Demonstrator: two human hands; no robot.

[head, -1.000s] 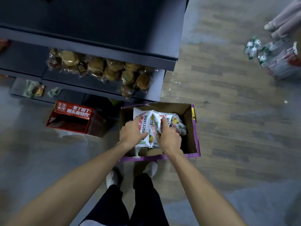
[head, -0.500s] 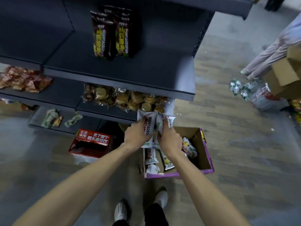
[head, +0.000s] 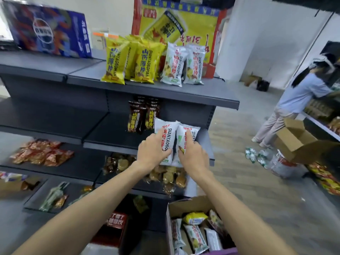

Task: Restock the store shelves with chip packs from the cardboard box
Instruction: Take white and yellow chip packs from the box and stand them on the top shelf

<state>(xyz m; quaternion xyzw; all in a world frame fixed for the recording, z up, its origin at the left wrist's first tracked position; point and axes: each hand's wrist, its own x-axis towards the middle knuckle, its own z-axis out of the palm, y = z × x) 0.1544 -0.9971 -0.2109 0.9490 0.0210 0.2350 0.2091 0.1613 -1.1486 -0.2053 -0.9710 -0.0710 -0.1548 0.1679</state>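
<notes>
Head view: the only view, looking across a dark grey shelf unit.
Surroundings: a blue carton (head: 49,32) lies on the top shelf (head: 184,94) toward its left end. Yellow chip packs (head: 128,65) and shelved white packs (head: 182,65) stand near the right end, and a yellow and red poster (head: 184,28) is behind them.
Second shelf: dark brown packs (head: 141,116) stand upright on the second shelf (head: 110,133), right of its middle.
Lower shelves: red pouches (head: 42,153) lie at the left, and bagged buns (head: 165,175) lie under the hands.
In the way: both forearms cross the bun shelf and part of the box rim.
Aisle: another person (head: 298,100) bends to the opposite shelving, with a tilted open carton (head: 294,140) and water bottles (head: 257,155) on the floor close by.
Container: the cardboard box (head: 184,205) stands open on the floor at the unit's right corner. It holds loose white packs (head: 195,236) and one yellow pack (head: 195,218).
Floor: a red box (head: 116,223) sits left of the cardboard box.
Left hand (head: 152,153): fingers wrapped round the left white pack (head: 165,126), forefinger laid up its front.
Right hand (head: 193,155): fingers curled round the right white pack (head: 191,131).
Location: both held packs are just right of the dark brown packs, at the second shelf's right front corner. I cannot tell whether they touch the shelf.
Orientation: the two packs touch side by side, long axes near upright, top seams up and printed fronts toward the camera.
</notes>
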